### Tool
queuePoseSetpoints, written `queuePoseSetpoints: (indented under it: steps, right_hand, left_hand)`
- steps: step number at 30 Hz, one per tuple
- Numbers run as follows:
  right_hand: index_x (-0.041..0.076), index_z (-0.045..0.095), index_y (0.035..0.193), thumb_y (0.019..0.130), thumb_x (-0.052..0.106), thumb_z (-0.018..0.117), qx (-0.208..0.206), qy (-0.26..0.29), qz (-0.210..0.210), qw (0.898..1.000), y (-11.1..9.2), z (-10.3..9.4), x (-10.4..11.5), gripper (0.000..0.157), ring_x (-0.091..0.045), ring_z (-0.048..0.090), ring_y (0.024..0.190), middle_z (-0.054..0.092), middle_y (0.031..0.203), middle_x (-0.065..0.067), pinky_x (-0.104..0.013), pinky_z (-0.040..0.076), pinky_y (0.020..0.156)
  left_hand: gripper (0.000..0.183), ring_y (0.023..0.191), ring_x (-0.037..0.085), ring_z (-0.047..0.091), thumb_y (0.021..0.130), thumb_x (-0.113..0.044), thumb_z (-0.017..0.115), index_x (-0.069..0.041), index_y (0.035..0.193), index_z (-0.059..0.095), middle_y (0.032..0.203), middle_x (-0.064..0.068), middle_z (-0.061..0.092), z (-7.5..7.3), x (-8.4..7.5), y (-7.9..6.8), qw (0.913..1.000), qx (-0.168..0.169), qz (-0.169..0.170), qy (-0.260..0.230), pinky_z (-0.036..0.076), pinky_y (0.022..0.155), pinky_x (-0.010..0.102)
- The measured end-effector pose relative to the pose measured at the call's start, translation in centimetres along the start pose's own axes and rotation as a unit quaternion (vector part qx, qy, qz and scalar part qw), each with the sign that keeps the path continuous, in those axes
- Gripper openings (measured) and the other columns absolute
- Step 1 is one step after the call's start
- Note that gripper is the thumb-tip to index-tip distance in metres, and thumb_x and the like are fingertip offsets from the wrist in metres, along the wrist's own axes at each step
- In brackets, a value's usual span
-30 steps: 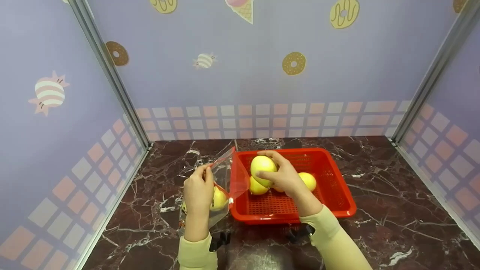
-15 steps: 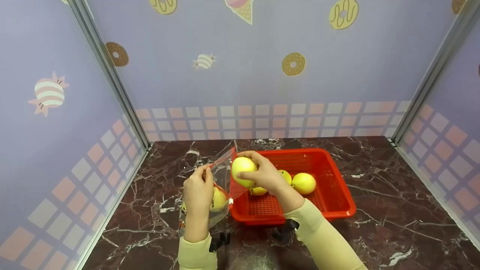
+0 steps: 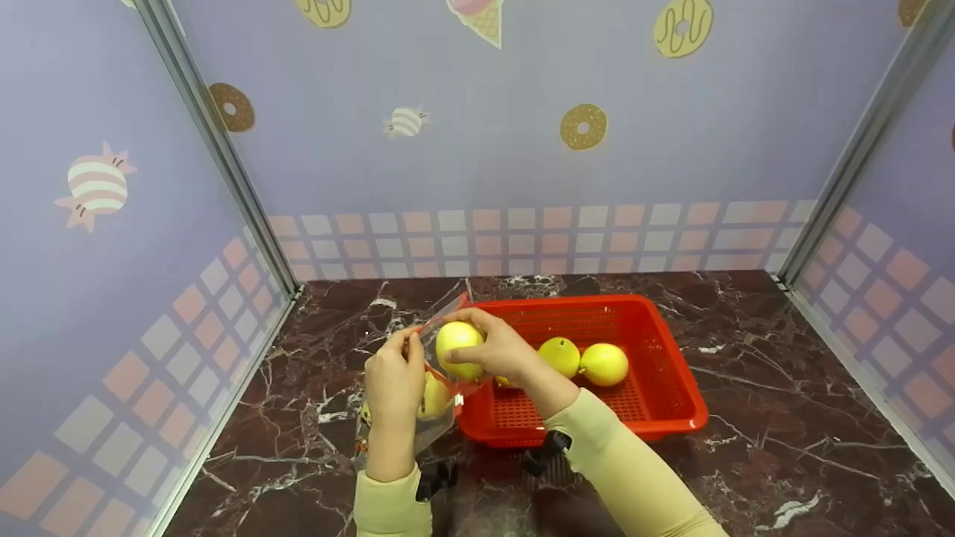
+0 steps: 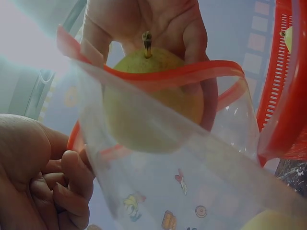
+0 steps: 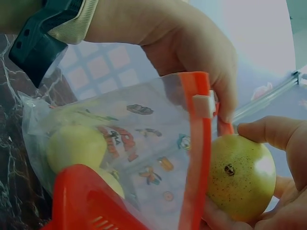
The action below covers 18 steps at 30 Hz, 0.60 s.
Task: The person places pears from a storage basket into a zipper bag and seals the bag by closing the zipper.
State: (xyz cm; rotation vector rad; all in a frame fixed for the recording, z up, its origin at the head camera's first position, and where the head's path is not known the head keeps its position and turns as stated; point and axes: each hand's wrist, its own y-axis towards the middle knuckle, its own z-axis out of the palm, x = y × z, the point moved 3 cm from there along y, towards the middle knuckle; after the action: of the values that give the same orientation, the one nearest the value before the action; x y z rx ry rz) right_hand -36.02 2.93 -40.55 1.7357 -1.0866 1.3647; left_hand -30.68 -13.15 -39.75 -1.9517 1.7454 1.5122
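Observation:
My left hand (image 3: 395,391) pinches the red-edged rim of a clear plastic slider bag (image 5: 158,129) and keeps its mouth spread. Printed cartoon figures mark the bag's side, and yellow pears (image 5: 76,146) lie inside its lower part. In my right hand (image 3: 501,352) is another yellow pear (image 3: 458,347), gripped between thumb and fingers right at the bag's mouth. From the left wrist, this pear appears stem up, partly behind the bag's clear wall and red rim. A white slider (image 5: 204,106) sits on the rim's end.
Right beside the bag stands a red perforated plastic basket (image 3: 671,373). Inside it are a greenish-yellow pear (image 3: 559,356) and a yellow pear (image 3: 605,364), with one more mostly hidden under my right hand. Both rest on a dark marbled tabletop (image 3: 783,388) with patterned walls around.
My right hand has carried the pear leftward and slightly down, from over the basket to the bag's mouth. The left hand has stayed in place on the rim.

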Motion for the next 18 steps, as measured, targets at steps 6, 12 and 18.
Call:
queuePoseSetpoints:
  steps: [6, 12, 18]
  right_hand:
    - [0.020, 0.058, 0.142, 0.087, 0.019, 0.080, 0.029, 0.009, 0.042, 0.999, 0.3, 1.0, -0.6, 0.059, -0.023, 0.064, 0.091, 0.062, 0.128, -0.015, -0.034, 0.060, 0.061]
    - [0.018, 0.052, 0.148, 0.091, 0.022, 0.078, 0.041, 0.035, 0.071, 0.996, 0.5, 1.8, -0.9, 0.063, -0.025, 0.064, 0.096, 0.058, 0.133, -0.016, -0.037, 0.063, 0.068]
    - [0.013, 0.048, 0.149, 0.097, 0.027, 0.072, 0.042, 0.041, 0.074, 0.995, 0.4, 2.2, -1.1, 0.060, -0.023, 0.066, 0.095, 0.055, 0.138, -0.019, -0.038, 0.063, 0.072]
  left_hand:
    - [0.022, 0.055, 0.020, 0.048, 0.100, -0.014, 0.062, -0.003, 0.111, 0.078, 0.069, 0.012, 0.065, 0.1, 0.1, 0.0, 1.0000, 0.001, 0.003, 0.003, 0.041, 0.054, 0.035]
    - [0.021, 0.057, 0.023, 0.051, 0.100, -0.011, 0.061, -0.002, 0.110, 0.077, 0.068, 0.013, 0.065, 0.0, 0.2, 0.0, 0.9999, -0.003, 0.008, 0.008, 0.043, 0.055, 0.038]
    - [0.022, 0.062, 0.028, 0.060, 0.100, -0.012, 0.061, 0.000, 0.110, 0.077, 0.079, 0.017, 0.073, -0.2, 0.1, -0.1, 1.0000, -0.003, 0.004, 0.008, 0.049, 0.059, 0.043]
